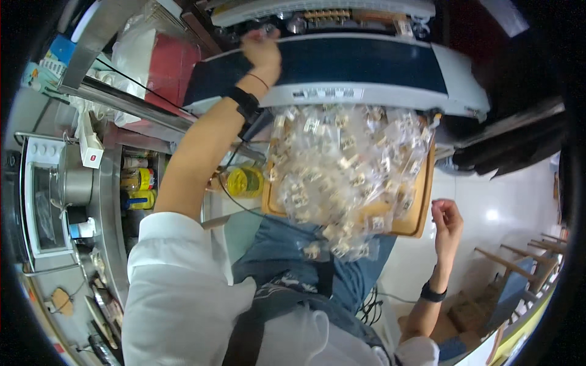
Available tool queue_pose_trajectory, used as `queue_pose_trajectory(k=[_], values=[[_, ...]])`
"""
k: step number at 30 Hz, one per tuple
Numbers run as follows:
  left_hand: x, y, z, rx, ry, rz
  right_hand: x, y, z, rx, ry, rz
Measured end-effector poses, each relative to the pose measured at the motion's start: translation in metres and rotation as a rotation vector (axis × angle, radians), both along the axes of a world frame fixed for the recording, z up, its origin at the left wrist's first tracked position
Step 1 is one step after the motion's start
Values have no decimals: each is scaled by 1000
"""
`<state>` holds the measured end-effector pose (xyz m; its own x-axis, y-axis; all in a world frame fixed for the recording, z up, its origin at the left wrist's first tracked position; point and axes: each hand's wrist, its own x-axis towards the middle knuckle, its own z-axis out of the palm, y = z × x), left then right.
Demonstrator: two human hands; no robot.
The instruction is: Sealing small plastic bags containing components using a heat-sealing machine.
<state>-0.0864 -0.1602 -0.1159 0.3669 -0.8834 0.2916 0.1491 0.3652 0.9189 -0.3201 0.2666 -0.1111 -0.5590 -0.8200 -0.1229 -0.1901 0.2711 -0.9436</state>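
Observation:
My left hand [262, 52] reaches across the dark belt [354, 64] of a long grey machine, to its far edge. Its fingers are bent and smeared by motion, next to small shiny metal parts; whether they pinch anything I cannot make out. My right hand [448, 229] is raised beside the right edge of a wooden tray [421, 210], fingers curled in, with nothing visible in them. Heaped on the tray are many small clear plastic packets [348, 152] with pale printed pieces. A few packets [342, 249] spill over the near edge onto my lap.
Left of the tray stands a container of yellow liquid [244, 181], with a black cable running past it. Farther left are a steel shelf, yellow bottles [140, 199], a metal pot [76, 177] and a red box [174, 70]. Wooden stools [513, 268] stand at the right.

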Motion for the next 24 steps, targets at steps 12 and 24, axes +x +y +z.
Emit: queue_pose_trajectory(k=[12,24], values=[[55,-59,-23,338,-890,312,102,-25,-1,115,311,537],[44,143,47,17,-772,-624,101,-49,-36,-93,447,505]])
